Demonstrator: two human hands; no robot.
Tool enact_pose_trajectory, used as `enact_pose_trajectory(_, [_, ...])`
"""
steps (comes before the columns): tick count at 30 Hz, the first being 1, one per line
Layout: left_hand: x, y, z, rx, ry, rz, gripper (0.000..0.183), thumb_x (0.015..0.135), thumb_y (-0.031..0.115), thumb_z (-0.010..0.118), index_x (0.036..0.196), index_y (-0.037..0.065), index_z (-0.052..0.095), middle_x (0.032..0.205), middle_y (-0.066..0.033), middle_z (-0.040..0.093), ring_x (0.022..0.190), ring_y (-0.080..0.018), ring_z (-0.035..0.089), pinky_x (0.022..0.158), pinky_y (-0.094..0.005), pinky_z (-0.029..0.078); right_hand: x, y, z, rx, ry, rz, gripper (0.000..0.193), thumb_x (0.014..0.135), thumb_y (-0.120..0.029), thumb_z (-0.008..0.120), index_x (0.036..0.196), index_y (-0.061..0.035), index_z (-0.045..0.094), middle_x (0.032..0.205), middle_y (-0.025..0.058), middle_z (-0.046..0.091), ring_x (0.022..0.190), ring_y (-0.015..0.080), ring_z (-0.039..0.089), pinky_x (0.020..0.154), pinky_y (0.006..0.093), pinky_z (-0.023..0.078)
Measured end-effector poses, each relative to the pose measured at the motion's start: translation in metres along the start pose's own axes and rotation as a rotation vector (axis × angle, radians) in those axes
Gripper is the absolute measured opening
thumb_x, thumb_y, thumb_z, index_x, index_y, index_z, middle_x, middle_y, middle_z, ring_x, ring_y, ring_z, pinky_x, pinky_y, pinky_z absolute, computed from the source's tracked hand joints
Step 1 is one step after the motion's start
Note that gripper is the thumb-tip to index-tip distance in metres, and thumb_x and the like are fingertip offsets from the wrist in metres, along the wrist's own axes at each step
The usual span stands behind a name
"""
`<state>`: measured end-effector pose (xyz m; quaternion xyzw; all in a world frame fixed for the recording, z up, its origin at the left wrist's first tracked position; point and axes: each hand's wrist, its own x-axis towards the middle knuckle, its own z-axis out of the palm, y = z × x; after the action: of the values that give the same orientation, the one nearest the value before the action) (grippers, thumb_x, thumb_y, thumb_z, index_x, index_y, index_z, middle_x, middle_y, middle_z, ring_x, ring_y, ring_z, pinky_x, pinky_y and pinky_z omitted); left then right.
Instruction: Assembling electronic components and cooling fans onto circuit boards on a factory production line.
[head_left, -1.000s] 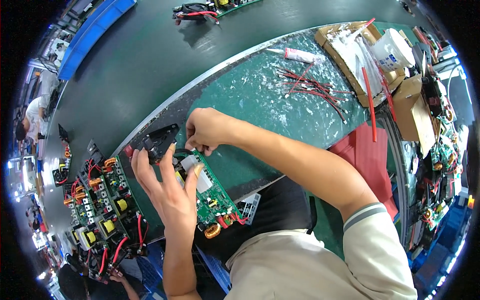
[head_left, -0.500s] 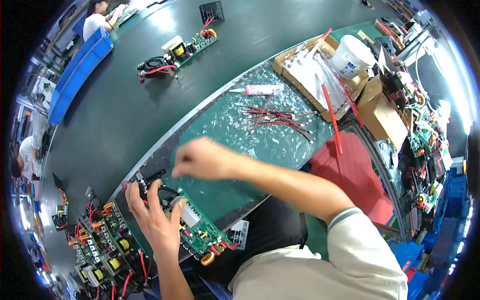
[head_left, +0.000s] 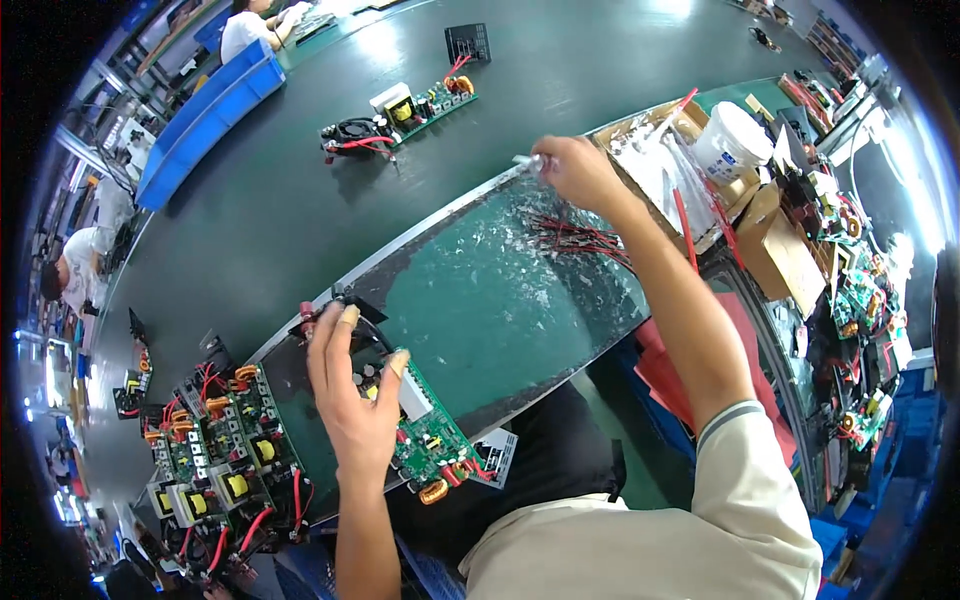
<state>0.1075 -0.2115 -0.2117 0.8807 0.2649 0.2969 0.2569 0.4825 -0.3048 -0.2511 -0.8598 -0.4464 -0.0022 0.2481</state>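
Fingers bent, my left hand (head_left: 355, 420) grips the near-left end of a green circuit board (head_left: 440, 425) and its black end piece. The board carries a white block, a copper coil and red wires, and it overhangs the near edge of the bench. My fingers and palm hide part of it. Far out over the bench, my right hand (head_left: 580, 175) is closed around a white tube (head_left: 534, 162); only one end of the tube shows. Just nearer than that hand lies a bundle of thin red and black wires (head_left: 580, 238).
Several assembled boards (head_left: 225, 450) crowd the left. Another board (head_left: 410, 112) with a black panel lies on the far dark surface. A blue bin (head_left: 205, 130) stands far left. At right are a cardboard tray (head_left: 650, 165), a white bucket (head_left: 733, 142) and a red stool (head_left: 680, 370).
My right hand has reached away to the far side of the bench and taken hold of the white tube that lay there. My left hand stays on the board. The whole view has shifted.
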Motion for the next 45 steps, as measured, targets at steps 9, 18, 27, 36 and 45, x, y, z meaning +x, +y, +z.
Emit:
enact_pose_trajectory(9, [0.061,0.06,0.092,-0.967,-0.045,-0.129,0.094,0.079,0.003,0.08,0.152,0.007,0.021,0.131,-0.0149,0.056,0.11,-0.0204,0.057,0.093,-0.0339,0.051,-0.089,-0.102,-0.006,0.097,0.624,-0.543,0.048,0.064,-0.003,0.076,0.111,-0.008,0.067,0.111,0.0103,0.064,0.109,0.0348,0.058,0.094,0.0458,0.046])
enact_pose_trajectory(18, [0.059,0.034,0.063,-0.923,0.253,-0.299,0.082,0.088,0.0,0.071,0.152,0.005,0.019,0.123,-0.023,0.063,0.102,-0.0207,0.065,0.088,-0.0302,0.053,-0.095,-0.096,-0.004,0.482,0.431,-0.296,0.047,0.078,-0.004,0.076,0.123,-0.0027,0.06,0.116,0.0172,0.061,0.106,0.0356,0.061,0.086,0.044,0.052])
enact_pose_trajectory(27, [0.048,0.016,0.02,-0.964,0.303,-0.318,0.084,0.086,-0.003,0.072,0.152,0.004,0.02,0.124,-0.0251,0.062,0.1,-0.0167,0.063,0.089,-0.0289,0.052,-0.076,-0.08,0.044,-0.297,-0.052,-0.325,0.036,0.075,-0.001,0.065,0.111,-0.0047,0.062,0.094,0.0132,0.061,0.092,0.032,0.06,0.081,0.0456,0.05])
enact_pose_trajectory(36, [0.029,0.012,0.002,-0.984,0.307,-0.357,0.085,0.085,-0.002,0.072,0.152,0.002,0.02,0.125,-0.0227,0.062,0.104,-0.0173,0.063,0.092,-0.0283,0.051,-0.104,-0.079,0.008,1.341,0.089,0.451,0.051,0.09,-0.011,0.068,0.127,0.0131,0.045,0.102,0.0169,0.064,0.087,0.0217,0.069,0.076,0.0306,0.057])
enact_pose_trajectory(45, [-0.004,0.032,0.016,-1.339,0.108,-0.503,0.089,0.084,0.001,0.074,0.154,0.007,0.019,0.127,-0.0249,0.059,0.095,-0.0226,0.066,0.081,-0.0292,0.054,-0.193,-0.147,0.037,1.819,-0.211,0.266,0.085,0.086,-0.034,0.076,0.154,-0.0109,0.029,0.13,0.0158,0.056,0.103,0.0234,0.063,0.074,0.036,0.056])
